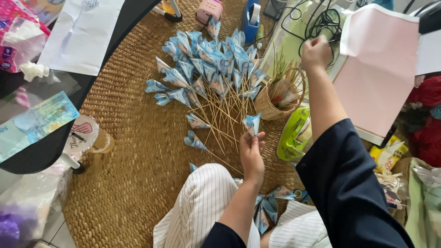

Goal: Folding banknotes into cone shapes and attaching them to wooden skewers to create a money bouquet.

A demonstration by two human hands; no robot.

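One folded blue banknote cone (252, 123) pinched at the left hand's (251, 154) fingertip grip; right hand (315, 53) fisted, well apart.

A woven mat (138, 183) covers the floor, and at its far middle lies a fanned heap of folded-note skewers (206, 73). Just right of the heap stands a small wicker basket (275, 98), with a tape dispenser (251, 20) behind it at the mat's far edge. The left hand (251, 154) sits near the heap's front edge, pinching 1 folded note (252, 123); the right hand (316, 53) is raised behind the basket. More folded notes (266, 209) lie in the lap. Left of the mat – a table (27, 156) carrying a flat banknote (34, 124).
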